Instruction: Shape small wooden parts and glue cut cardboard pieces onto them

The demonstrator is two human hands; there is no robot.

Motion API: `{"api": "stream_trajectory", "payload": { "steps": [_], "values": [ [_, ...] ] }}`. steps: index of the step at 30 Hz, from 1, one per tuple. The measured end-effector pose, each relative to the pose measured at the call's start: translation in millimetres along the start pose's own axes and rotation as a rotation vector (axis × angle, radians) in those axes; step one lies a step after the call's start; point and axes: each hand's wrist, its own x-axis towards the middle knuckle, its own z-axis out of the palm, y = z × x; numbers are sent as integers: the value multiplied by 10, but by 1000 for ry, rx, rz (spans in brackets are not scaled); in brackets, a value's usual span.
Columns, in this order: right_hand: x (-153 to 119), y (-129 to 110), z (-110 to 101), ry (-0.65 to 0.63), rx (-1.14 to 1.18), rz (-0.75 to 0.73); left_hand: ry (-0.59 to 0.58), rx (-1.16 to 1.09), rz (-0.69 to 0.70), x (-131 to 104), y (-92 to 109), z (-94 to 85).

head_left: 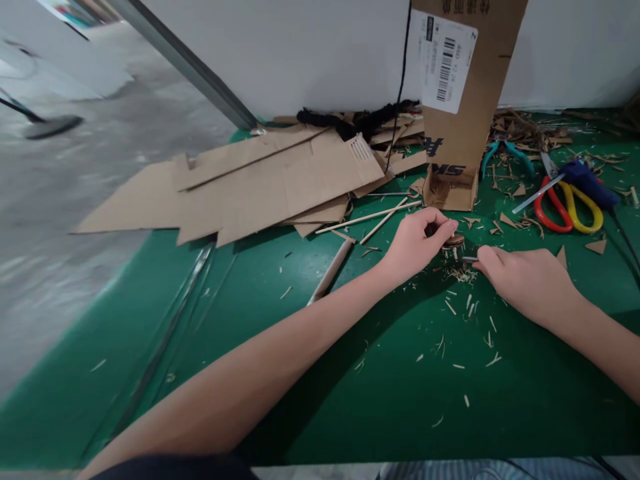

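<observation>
My left hand (417, 240) is closed, thumb and fingertips pinching a small round brown piece (454, 241) with short pale sticks poking out below it. From the right, my right hand (525, 277) grips a slim grey metal tool (469, 259), its tip close to those sticks; the handle is hidden in the fist, so its exact kind cannot be made out. Beneath both hands lies a little heap of pale wood shavings (461, 274) on the green table mat (380, 407). More slivers are scattered toward the front edge.
Flat cardboard sheets (280, 180) cover the back left. A tall cardboard box piece (465, 127) stands behind my hands. Scissors (553, 207), a blue glue gun (590, 183) and teal pliers (507, 155) lie right. Wooden sticks (370, 217) and a brown tube (333, 270) lie left.
</observation>
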Motion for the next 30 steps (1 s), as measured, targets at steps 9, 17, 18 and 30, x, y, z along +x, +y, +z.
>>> {"api": "stream_trajectory", "payload": {
  "steps": [9,17,18,30],
  "values": [
    [0,-39,-35,-71,44,5,9,-4,-1,-4,-8,-1],
    [52,21,-9,14,-42,45,8,-5,15,-2,-14,0],
    [62,24,-10,1,-38,45,6,-10,14,-2,-14,-1],
    [53,15,-30,12,-6,23,15,2,0,2,-1,6]
  ]
}}
